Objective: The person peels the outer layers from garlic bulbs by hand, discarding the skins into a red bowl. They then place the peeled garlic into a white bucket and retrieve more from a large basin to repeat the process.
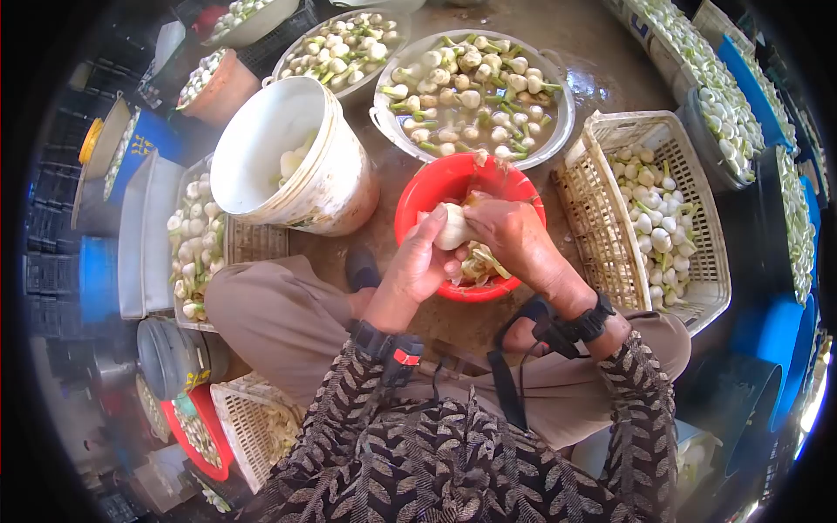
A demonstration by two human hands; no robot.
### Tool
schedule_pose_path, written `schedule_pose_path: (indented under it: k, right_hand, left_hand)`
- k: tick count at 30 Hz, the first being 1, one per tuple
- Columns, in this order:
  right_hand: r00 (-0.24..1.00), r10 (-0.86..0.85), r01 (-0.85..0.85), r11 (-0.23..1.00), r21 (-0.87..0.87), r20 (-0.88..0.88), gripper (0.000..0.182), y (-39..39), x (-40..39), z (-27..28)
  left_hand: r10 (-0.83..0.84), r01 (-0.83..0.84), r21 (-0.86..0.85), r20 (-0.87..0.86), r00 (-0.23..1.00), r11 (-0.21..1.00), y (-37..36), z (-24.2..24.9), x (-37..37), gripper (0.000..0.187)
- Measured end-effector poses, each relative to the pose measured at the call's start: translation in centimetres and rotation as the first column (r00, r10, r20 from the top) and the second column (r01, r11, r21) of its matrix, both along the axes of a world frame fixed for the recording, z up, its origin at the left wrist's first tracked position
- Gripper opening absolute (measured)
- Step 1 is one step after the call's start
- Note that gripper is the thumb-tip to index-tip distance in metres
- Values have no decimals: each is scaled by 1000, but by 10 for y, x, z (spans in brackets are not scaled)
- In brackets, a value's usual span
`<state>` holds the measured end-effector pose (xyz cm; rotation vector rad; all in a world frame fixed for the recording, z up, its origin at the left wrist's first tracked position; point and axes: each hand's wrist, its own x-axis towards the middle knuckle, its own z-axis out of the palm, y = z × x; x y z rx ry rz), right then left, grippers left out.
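Note:
My left hand is closed around a white garlic bulb, its thumb lying along the bulb's side. Against the bulb's right side, my right hand has its fingers bent and pressed together; what they pinch is hidden. Both hands are over a red basin, which holds pale, papery peelings just below the bulb. The basin stands on the floor between my legs.
A white bucket with a few bulbs stands left of the basin. Ahead, a wide metal tub holds bulbs in murky water. Plastic crates of bulbs flank me, the right crate close to my knee. More filled tubs line both sides.

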<state>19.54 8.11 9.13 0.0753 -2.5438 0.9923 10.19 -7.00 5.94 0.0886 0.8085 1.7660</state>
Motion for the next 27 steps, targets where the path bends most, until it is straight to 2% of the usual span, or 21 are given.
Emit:
schedule_pose_path:
  k: [1, 5, 7, 11, 13, 14, 16, 17, 18, 19, 20, 21, 23, 24, 26, 27]
  right_hand:
    - [1000, 12, -12, 1000, -18, 6, 10, -1, 1, 0]
    - [1000, 4, -4, 1000, 11, 6, 5, -1, 6, 8]
    - [995, -81, 72, 984, 164, 53, 3, -4, 6, 4]
    - [991, -117, 102, 970, 222, 58, 4, -7, 4, -7]
    - [983, -182, 181, 982, 62, 17, 5, -6, 4, -5]
    - [982, -186, 185, 981, 62, 16, 5, -4, 3, -5]
    - [965, -239, 254, 955, -155, 110, 9, 3, 2, -7]
    - [963, -244, 259, 954, -153, 112, 9, 7, 2, -6]
    - [941, -193, 291, 879, -378, 277, 11, 13, 1, -6]
    - [903, -97, 343, 747, -570, 418, 13, 19, 1, -6]
    - [899, 20, 286, 729, -622, 437, 15, 28, 1, -13]
    - [899, 23, 283, 732, -620, 437, 15, 29, 1, -16]
    - [909, -243, 364, 858, -363, 337, 17, 30, 3, -24]
    - [909, -241, 363, 858, -363, 339, 17, 34, 4, -30]
    - [882, -405, 435, 896, -86, 240, 20, 44, 0, -41]
    - [883, -405, 435, 896, -89, 235, 20, 44, 0, -35]
  left_hand:
    - [6, -5, -19, 40, 999, 1000, 1, 0, 0, 43]
    - [2, 0, -49, 23, 1000, 999, 8, 4, 3, 39]
    - [-1, 2, -21, 22, 1000, 1000, 10, 4, 7, 37]
    - [85, -83, -37, 35, 996, 996, 13, 4, 12, 38]
    - [-17, 19, -34, 40, 999, 999, 9, 1, 10, 37]
    - [-21, 22, -34, 39, 999, 999, 7, 0, 7, 37]
    - [-150, 146, -34, -135, 979, 989, 6, 0, 7, 42]
    - [-154, 151, -32, -133, 979, 988, 6, 0, 9, 42]
    - [-160, 157, -31, -191, 968, 987, 5, 2, 11, 45]
    - [-162, 160, -29, -249, 955, 987, 5, 3, 12, 49]
    - [-181, 180, -31, -280, 943, 983, 4, 1, 9, 69]
    - [-177, 176, -28, -281, 943, 984, 6, 3, 9, 69]
    - [-72, 101, 91, -283, 956, 991, 10, 6, 11, 76]
    - [-71, 100, 90, -282, 957, 991, 9, 6, 11, 76]
    - [-41, 73, 110, -267, 963, 991, 5, 8, 8, 80]
    - [-41, 74, 110, -272, 961, 991, 5, 8, 4, 80]
